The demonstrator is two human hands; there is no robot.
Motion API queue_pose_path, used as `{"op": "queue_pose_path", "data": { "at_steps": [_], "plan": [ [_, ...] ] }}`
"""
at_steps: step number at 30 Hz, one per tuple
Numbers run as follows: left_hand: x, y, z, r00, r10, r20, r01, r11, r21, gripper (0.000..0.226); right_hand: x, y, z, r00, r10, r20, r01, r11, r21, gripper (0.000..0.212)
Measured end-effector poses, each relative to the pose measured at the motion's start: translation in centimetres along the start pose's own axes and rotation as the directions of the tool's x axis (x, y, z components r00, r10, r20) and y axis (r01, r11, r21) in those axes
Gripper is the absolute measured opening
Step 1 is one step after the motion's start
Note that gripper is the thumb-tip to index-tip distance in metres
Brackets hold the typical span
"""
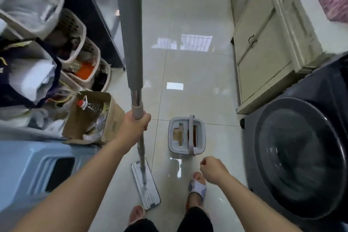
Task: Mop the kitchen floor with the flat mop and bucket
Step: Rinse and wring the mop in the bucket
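left hand (136, 123) grip wrapped round the flat mop (140, 143) pole, pole upright; mop head (146, 186) flat on the floor (197, 73), near left of centre; bucket (186, 136) stands on floor just right of pole; right hand (211, 169) loosely fisted, holding nothing, near the bucket's near side; washing machine (299, 156) far right.

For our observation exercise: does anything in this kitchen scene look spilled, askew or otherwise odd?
Nothing looks spilled or broken. The bucket stands upright on the floor, its water brown and murky. The flat mop lies flat beside it, its pole gripped by the left hand. The right hand holds nothing.
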State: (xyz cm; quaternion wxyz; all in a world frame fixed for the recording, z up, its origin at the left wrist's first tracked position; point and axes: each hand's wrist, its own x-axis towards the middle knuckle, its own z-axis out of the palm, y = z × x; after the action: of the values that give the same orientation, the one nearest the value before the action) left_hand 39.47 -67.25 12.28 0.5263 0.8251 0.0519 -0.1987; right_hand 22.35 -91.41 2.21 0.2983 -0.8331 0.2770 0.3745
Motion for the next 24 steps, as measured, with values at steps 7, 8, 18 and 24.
{"op": "queue_pose_path", "data": {
  "at_steps": [7, 8, 18, 24],
  "plan": [
    [3.0, -3.4, 2.6, 0.967, -0.135, -0.218, 0.135, 0.991, -0.013, 0.026, 12.2, -1.0, 3.1, 0.961, -0.278, 0.013, 0.255, 0.861, -0.440, 0.046],
    [2.9, -3.0, 2.3, 0.963, -0.134, -0.233, 0.131, 0.991, -0.027, 0.027, 12.9, -1.9, 3.5, 0.933, -0.360, 0.013, 0.319, 0.809, -0.494, 0.045],
    [0.5, -6.5, -3.6, 0.908, -0.199, -0.369, 0.160, 0.978, -0.135, 0.023, 17.2, 5.1, 1.7, 0.964, -0.183, 0.192, 0.260, 0.519, -0.814, 0.045],
    [-2.2, -8.1, -5.8, 0.933, -0.205, -0.296, 0.161, 0.973, -0.166, 0.020, 12.0, 6.4, 1.4, 0.996, 0.058, 0.071, -0.016, 0.872, -0.489, 0.046]
  ]
}}
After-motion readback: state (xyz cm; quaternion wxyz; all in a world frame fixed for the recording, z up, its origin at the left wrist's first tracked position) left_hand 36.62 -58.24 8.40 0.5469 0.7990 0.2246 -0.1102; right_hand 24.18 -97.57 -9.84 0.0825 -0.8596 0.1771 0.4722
